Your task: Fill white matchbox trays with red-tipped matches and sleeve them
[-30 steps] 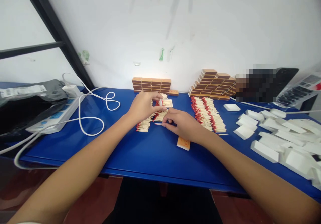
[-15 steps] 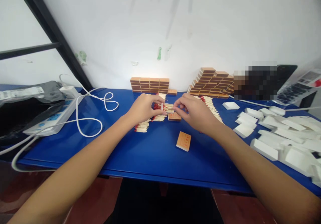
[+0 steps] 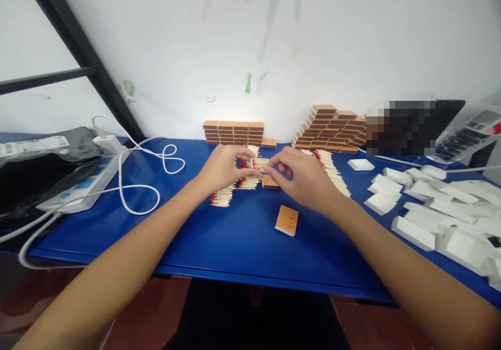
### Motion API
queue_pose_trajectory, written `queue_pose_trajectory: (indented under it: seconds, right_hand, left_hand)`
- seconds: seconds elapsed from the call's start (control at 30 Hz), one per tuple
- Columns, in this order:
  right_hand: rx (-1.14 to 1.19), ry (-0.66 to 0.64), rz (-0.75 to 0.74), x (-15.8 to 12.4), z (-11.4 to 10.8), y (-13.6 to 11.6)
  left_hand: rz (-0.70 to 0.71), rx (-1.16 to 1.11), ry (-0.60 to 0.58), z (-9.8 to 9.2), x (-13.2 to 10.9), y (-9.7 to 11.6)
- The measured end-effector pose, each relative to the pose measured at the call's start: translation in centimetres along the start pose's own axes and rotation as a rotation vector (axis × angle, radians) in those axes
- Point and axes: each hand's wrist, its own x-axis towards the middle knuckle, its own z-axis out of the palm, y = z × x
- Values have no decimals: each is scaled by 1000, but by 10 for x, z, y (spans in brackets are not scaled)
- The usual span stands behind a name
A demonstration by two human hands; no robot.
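Between thumb and fingers, my left hand (image 3: 225, 167) grips the left end of a small white tray (image 3: 252, 164) with matches in it. My right hand (image 3: 303, 175) is closed at the tray's right end, fingertips pinched at the matches; what exactly they hold is too small to tell. Just below the tray lies a matchbox (image 3: 270, 182). A second matchbox (image 3: 287, 220) lies nearer the front edge. Loose red-tipped matches (image 3: 222, 197) spread beneath and beside my left hand, and another pile (image 3: 332, 172) lies behind my right hand.
Stacked matchboxes (image 3: 234, 132) stand by the wall, with a larger stack (image 3: 331, 129) to their right. White trays (image 3: 446, 203) are heaped at the right. A power strip (image 3: 88, 180) and white cables lie at the left. A dark device (image 3: 415, 128) leans at the back right.
My right hand has shifted slightly left, its fingertips now further over the tray. My left hand has stayed almost in place, still gripping the tray.
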Motion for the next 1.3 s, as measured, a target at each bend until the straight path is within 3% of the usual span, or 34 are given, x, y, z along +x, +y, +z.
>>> queue_pose_trajectory:
  seconds: [0.13, 0.3, 0.57, 0.73, 0.9, 1.07, 1.3]
  right_hand:
    - [49, -156, -58, -5, 16, -9]
    - [-14, -273, -65, -6, 35, -11]
    - [45, -327, 20, -1, 36, -16]
    - [2, -375, -4, -4, 30, -18]
    - [19, -276, -27, -4, 8, -11]
    - [-153, -108, 6, 1, -7, 8]
    - [-209, -178, 2, -1, 2, 10]
  left_hand:
    - [-29, 93, 70, -3, 1, -2]
    - [-38, 142, 71, -4, 1, -3]
    - [-41, 153, 63, -3, 1, -2]
    - [-41, 160, 63, -4, 1, -2]
    - [-22, 209, 48, -6, 1, -5]
    - [22, 127, -40, -1, 0, -2]
    - [44, 0, -60, 2, -1, 2]
